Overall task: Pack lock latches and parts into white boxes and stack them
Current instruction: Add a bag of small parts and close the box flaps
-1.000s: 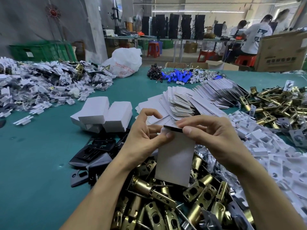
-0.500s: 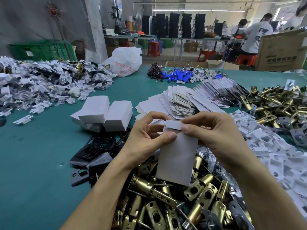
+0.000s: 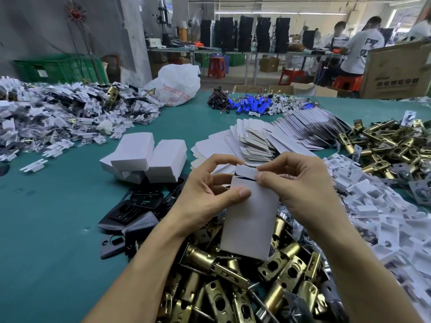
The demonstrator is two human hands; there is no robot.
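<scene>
I hold a white box (image 3: 250, 220) upright above a pile of brass lock latches (image 3: 233, 283). My left hand (image 3: 205, 194) grips its left side, thumb pressed on the front face. My right hand (image 3: 296, 183) pinches the top flap (image 3: 246, 170), which stands partly raised over a dark gap. Closed white boxes (image 3: 144, 157) lie stacked to the left. Flat unfolded box blanks (image 3: 268, 138) are fanned out behind my hands. The box's contents are hidden.
Black lock plates (image 3: 133, 210) lie left of my hands. White plastic inserts (image 3: 377, 206) are heaped at right, more brass latches (image 3: 391, 145) beyond them. Bagged parts (image 3: 58, 115) fill the far left. Blue cylinders (image 3: 249, 104) and a white bag (image 3: 177, 82) sit at the back. People work at far benches.
The top flap has come up from nearly flat to partly raised, and my right fingers have shifted along its edge. The box stays in the same place.
</scene>
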